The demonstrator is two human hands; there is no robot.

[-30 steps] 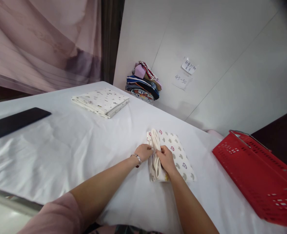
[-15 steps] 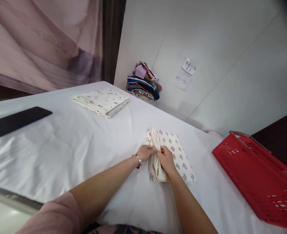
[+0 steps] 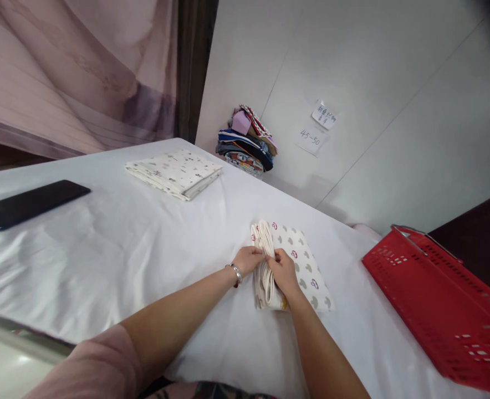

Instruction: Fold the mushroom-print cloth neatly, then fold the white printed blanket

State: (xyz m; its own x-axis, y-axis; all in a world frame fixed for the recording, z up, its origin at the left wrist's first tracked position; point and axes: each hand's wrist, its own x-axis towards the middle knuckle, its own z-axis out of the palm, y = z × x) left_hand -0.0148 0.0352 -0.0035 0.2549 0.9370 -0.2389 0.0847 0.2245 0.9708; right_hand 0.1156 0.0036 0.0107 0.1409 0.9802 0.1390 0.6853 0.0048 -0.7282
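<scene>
A folded white cloth with grey and red mushroom-like prints (image 3: 307, 266) lies on the white-covered table (image 3: 157, 249). Across its left part runs a looped bundle of cream cord (image 3: 265, 235). My left hand (image 3: 247, 260), with a bracelet at the wrist, pinches the bundle's middle from the left. From the right, my right hand (image 3: 284, 270) grips the same spot, its fingers closed on the cord. The fingertips of both hands meet there and partly hide the strands. Farther back lies another folded white cloth with small prints (image 3: 178, 172).
A black phone (image 3: 32, 202) lies at the left of the table. At the right stands a red plastic basket (image 3: 436, 305). Behind the table's far edge is a stack of folded fabrics (image 3: 247, 141) against the wall, which bears paper notes (image 3: 309, 138).
Both hands keep nearly the same place on the cord bundle. The view has shifted very slightly; the cloths and basket have not moved.
</scene>
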